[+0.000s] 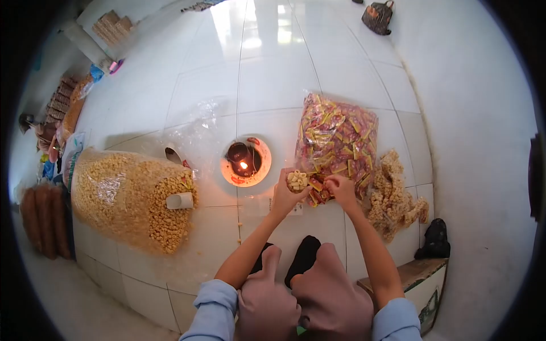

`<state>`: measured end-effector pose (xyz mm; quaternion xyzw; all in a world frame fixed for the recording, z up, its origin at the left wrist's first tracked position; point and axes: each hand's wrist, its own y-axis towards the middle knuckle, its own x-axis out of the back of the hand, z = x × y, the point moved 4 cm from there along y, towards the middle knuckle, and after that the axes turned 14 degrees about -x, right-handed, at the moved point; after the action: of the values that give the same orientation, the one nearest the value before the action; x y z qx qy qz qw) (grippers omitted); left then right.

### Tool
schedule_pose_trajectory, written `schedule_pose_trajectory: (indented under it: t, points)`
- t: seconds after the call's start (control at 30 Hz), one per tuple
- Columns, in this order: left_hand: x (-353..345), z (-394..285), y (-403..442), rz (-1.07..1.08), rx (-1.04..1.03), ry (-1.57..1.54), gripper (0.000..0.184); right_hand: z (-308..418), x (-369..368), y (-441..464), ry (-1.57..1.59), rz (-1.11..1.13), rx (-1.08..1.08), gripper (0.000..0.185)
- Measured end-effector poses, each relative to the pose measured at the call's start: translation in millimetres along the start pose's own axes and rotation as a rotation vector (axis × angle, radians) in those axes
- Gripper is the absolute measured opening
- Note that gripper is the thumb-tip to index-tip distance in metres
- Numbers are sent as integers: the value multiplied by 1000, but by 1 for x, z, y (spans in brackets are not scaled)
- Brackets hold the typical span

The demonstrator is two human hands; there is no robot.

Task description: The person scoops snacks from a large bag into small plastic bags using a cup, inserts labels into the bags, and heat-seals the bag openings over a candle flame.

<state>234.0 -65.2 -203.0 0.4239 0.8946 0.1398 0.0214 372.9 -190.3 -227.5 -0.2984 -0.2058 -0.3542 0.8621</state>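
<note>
My left hand (286, 196) is wrapped round a small clear bag of pale yellow snack pieces (297, 181). Close beside it, my right hand (340, 188) has its fingers pinched together at the open lower end of a large clear bag of red and yellow packets (338, 133); whatever those fingers hold is too small to make out. Left of my hands, a lit flame burns in a dark holder on a round plate (263, 176). A big bag of yellow snack pieces (114, 182) lies open further left, with a white cup (180, 200) on the pieces.
Filled small bags (389, 199) are heaped right of the packets. A wooden box (429, 284) with a black item (435, 238) stands at the lower right, near the wall. Brown bundles (45, 221) are at the far left. A dark bag (378, 18) sits at the top right.
</note>
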Motion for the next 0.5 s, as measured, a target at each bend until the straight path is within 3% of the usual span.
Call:
schedule_pose_trajectory:
  t: [0.03,0.1,0.13,0.23,0.33,0.47,0.5]
  points:
    - [0,9,-3,-16,39,47,49,-18,-15,8,1,13,-14,20]
    - [-2,29,-10,-30,49,73,48,-36,-45,16,-277,-189,227,20]
    - [-2,38,-13,-44,44,95,48,-44,-54,21,-305,-216,120,24]
    - [-1,55,-19,-22,104,92,47,-55,-74,31,-408,-288,65,27]
    - [3,54,-22,-7,1,124,46,-57,-77,38,-478,-388,146,22]
    - [9,34,-21,-18,-39,190,45,-35,-54,24,-363,-351,111,24]
    - [11,24,-20,-12,-76,210,45,-26,-43,19,-192,-323,92,20]
